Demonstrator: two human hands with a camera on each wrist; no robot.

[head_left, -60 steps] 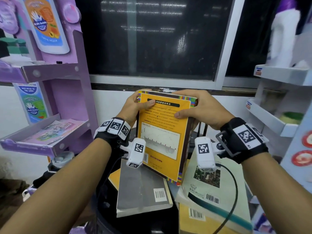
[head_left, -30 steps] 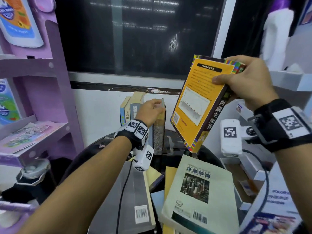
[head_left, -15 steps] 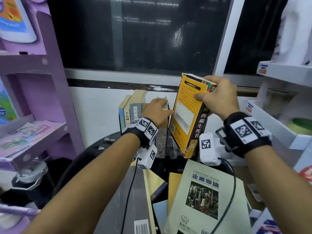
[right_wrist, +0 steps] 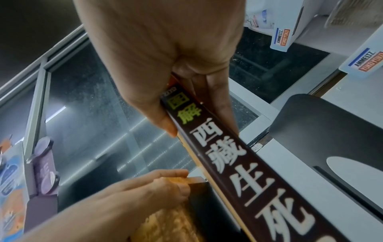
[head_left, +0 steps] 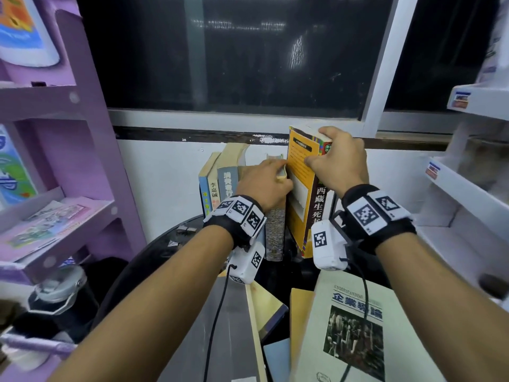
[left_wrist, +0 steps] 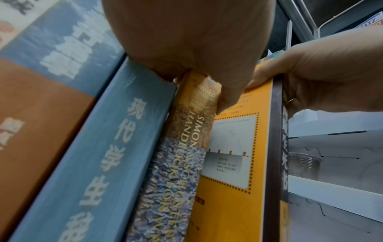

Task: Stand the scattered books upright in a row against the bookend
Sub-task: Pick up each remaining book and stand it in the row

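A yellow book with a dark brown spine [head_left: 301, 194] stands upright at the right end of the row of books [head_left: 220, 183] on the round black table [head_left: 165, 252]. My right hand [head_left: 322, 147] grips its top edge, thumb on the yellow cover [right_wrist: 248, 172]. My left hand [head_left: 281, 172] pinches the top of the mottled-spine handbook [left_wrist: 176, 163] just left of it. The yellow cover [left_wrist: 234, 180] lies against that handbook. A black bookend [right_wrist: 321, 131] stands just right of the yellow book.
Several books lie flat at the table's near side: a pale green one [head_left: 349, 326], a grey one [head_left: 231, 326] and yellow ones between them. A purple shelf unit [head_left: 68, 161] stands left and white shelves [head_left: 468, 194] right. A dark window [head_left: 234, 51] is behind.
My right hand has lowered the yellow book from a tilt in the air to upright against the row. My left hand stayed on the handbook's top.
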